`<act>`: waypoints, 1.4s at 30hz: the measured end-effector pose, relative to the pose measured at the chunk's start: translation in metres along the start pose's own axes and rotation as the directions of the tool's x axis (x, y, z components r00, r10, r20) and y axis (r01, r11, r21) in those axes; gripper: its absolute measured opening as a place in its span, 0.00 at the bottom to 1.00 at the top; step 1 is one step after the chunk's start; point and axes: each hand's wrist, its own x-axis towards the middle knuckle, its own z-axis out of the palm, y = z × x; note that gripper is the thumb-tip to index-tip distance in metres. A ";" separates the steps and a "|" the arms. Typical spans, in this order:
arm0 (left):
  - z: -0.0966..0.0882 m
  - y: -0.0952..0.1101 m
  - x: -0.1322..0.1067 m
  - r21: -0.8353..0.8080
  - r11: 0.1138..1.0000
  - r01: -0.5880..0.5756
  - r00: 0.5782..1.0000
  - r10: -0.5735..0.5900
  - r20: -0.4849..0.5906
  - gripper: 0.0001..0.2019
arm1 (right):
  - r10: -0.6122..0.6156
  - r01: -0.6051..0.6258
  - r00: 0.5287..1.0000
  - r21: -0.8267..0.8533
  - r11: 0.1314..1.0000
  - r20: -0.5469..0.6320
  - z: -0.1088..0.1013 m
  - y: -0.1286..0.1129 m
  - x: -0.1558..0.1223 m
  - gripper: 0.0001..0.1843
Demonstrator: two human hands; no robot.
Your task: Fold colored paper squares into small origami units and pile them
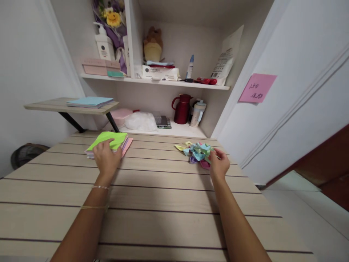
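My left hand (105,154) is at the front of a stack of coloured paper (109,140) at the left of the table. Its fingers are bent over the lime-green top sheet, with the thumb at the near edge. Pink and white sheets stick out underneath. On the right, my right hand (219,162) is at the side of a heap of small folded paper pieces (200,151), some like little boats, in blue, green, yellow, purple and dark pink. Its thumb and fingers close on a light green piece, partly hidden by the hand.
The slatted wooden table (163,189) meets a white shelf unit at the back. A small raised shelf (49,104) at left bears blue paper (89,102). Behind stand a red jug (182,109) and a pale cup (198,113). A pink note (257,88) sticks to the right wall.
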 end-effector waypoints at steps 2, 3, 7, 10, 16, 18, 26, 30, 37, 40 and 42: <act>-0.002 -0.007 -0.001 0.195 0.979 -0.052 0.997 0.041 0.062 0.23 | -0.073 0.071 0.997 -0.104 0.992 -0.017 0.001 -0.001 -0.007 0.20; -0.002 -0.009 -0.002 0.253 0.965 -0.076 0.993 0.050 0.108 0.23 | -0.107 0.104 0.994 -0.146 0.984 -0.012 0.001 -0.002 -0.010 0.20; 0.000 -0.012 -0.004 0.364 0.920 -0.148 0.964 0.053 0.259 0.15 | -0.165 0.166 0.986 -0.217 0.962 0.022 0.004 -0.004 -0.021 0.21; -0.002 -0.008 -0.001 0.423 0.890 -0.169 0.962 0.056 0.266 0.16 | -0.175 0.178 0.984 -0.195 0.964 0.033 0.007 -0.008 -0.026 0.20; -0.008 -0.006 0.001 0.400 0.903 -0.155 0.968 0.057 0.246 0.17 | -0.194 0.205 0.977 -0.149 0.967 0.087 0.011 -0.014 -0.033 0.20; -0.008 -0.008 0.002 0.367 0.918 -0.149 0.972 0.067 0.225 0.16 | -0.209 0.223 0.973 -0.167 0.960 0.101 0.012 -0.016 -0.036 0.18; -0.006 -0.007 -0.001 0.155 0.977 -0.146 0.988 0.138 0.067 0.15 | -0.398 0.449 0.883 -0.197 0.871 0.250 0.017 -0.037 -0.063 0.16; -0.005 0.014 -0.010 -0.020 0.981 -0.192 0.981 0.191 -0.034 0.13 | -0.421 0.529 0.780 -0.129 0.839 0.462 0.020 -0.045 -0.081 0.22; 0.009 0.052 -0.056 -0.392 0.678 -0.622 0.749 0.660 -0.046 0.08 | -0.246 0.459 0.431 0.024 0.888 0.868 0.021 -0.055 -0.102 0.39; 0.013 0.062 -0.072 -0.539 0.530 -0.655 0.640 0.768 -0.022 0.09 | -0.219 0.382 0.337 0.079 0.921 0.916 0.023 -0.051 -0.107 0.37; 0.012 0.069 -0.079 -0.691 0.442 -0.572 0.602 0.798 0.012 0.08 | -0.229 0.363 0.314 0.106 0.926 0.921 0.026 -0.047 -0.107 0.27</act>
